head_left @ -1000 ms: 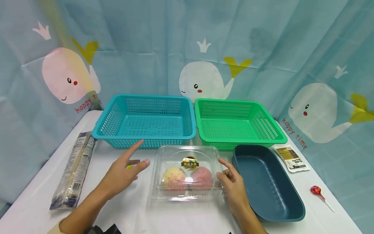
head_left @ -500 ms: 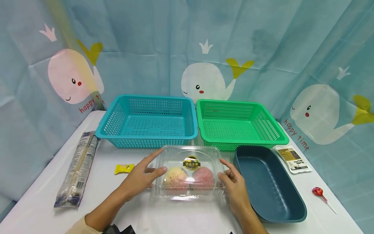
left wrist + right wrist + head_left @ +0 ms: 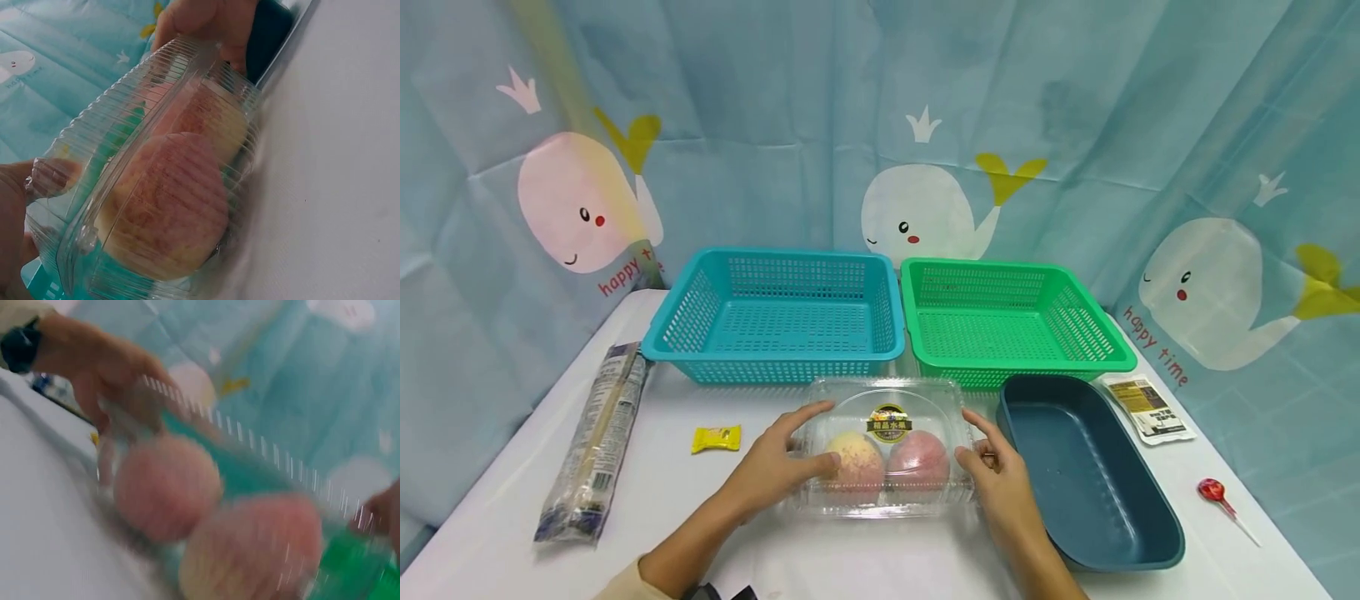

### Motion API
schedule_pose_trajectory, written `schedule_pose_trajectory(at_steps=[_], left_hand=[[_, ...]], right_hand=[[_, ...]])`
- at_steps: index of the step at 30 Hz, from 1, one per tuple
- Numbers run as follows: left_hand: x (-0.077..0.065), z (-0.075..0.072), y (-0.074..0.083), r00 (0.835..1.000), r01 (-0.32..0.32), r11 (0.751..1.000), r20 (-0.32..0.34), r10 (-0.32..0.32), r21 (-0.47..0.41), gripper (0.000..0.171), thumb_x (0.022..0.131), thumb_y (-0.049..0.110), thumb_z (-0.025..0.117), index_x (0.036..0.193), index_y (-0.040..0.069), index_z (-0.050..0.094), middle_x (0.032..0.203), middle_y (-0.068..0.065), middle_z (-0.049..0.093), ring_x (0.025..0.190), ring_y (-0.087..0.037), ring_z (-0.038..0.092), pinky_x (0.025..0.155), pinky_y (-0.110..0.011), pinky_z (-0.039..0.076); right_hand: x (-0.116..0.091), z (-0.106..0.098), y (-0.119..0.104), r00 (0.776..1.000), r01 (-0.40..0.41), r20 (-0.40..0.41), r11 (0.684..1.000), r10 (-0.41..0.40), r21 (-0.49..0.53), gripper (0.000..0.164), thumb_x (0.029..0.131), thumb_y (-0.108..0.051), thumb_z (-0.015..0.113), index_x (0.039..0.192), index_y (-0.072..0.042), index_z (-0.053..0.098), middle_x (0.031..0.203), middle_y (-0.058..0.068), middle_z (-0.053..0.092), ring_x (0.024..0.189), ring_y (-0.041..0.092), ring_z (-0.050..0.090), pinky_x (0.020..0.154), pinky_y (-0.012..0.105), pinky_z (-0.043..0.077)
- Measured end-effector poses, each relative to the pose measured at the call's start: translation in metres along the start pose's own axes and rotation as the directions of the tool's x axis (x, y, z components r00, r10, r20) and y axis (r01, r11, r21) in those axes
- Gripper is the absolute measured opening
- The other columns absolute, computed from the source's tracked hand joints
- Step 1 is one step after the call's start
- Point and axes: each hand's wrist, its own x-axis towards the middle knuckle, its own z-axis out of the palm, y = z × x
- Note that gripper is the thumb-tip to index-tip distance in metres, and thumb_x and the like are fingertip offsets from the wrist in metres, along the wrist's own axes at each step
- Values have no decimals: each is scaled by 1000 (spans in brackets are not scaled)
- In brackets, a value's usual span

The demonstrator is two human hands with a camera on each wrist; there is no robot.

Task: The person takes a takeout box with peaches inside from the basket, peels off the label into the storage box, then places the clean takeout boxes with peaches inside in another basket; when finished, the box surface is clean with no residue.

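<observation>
A clear plastic clamshell fruit box with a black-and-gold label sits at the middle front of the table in the head view. Two pinkish-yellow peaches lie inside, also seen through its wall in the left wrist view as a near peach. My left hand holds the box's left end, thumb over the front of the lid and index finger towards the back. At the opposite end my right hand grips the side, its lower fingers partly hidden. The right wrist view is blurred.
Behind the box stand a blue basket and a green basket. A dark blue tub is close on the right, with a white-and-brown packet and a red lollipop beyond. Leftward lie a yellow wrapped sweet and a long noodle-like packet.
My left hand has moved right from beside the box and taken hold of its left end, uncovering the yellow sweet. My right hand stays at the right end.
</observation>
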Motion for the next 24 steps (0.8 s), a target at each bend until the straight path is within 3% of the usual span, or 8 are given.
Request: schedule_pose_trajectory(at_steps=[3,6,10,15,19,24], left_hand=[[-1,1,0,1000,-5,1000,1,5,-30,69,78,23,79,141,28,51,149,-14,32,119,-52,41,69,-46,49],[-1,1,0,1000,-11,999,-3,11,-40,69,77,21,80,140,27,51,149,-14,33,119,-52,41,70,-46,49],[-1,1,-1,1000,-13,999,-8,13,-46,69,77,21,80,140,27,52,149,-14,33,119,-52,40,70,-46,49],[-2,0,-2,1000,-5,999,-9,5,-47,69,77,22,80,140,26,52,148,-15,33,118,-52,40,70,-46,49],[-2,0,-1,1000,1,999,-9,-1,-39,70,77,22,80,140,26,51,148,-15,34,117,-50,41,70,-46,48],[-2,1,-1,1000,0,999,-8,-1,-44,70,77,21,80,140,27,51,148,-14,34,117,-50,40,69,-45,49]], right_hand=[[-11,-6,-19,1000,18,-7,976,-20,-218,57,90,-19,67,142,-32,48,118,10,44,98,23,46,73,34,43],[-19,-16,-42,993,117,21,945,-116,-306,63,87,-17,70,144,-32,45,129,9,43,109,25,45,80,39,45],[-18,-36,-74,965,263,100,920,-244,-290,62,90,-14,69,145,-31,43,127,7,44,107,25,46,81,40,46],[-2,-55,-105,923,368,214,896,-320,-247,56,94,-15,64,145,-25,44,123,7,47,101,23,51,80,38,48],[16,-58,-120,894,402,292,894,-339,-196,51,94,-12,64,142,-17,49,119,10,51,95,25,55,73,34,50],[38,-50,-127,882,389,348,908,-318,-156,45,91,-12,67,135,-14,57,115,10,55,92,28,56,68,36,50]])
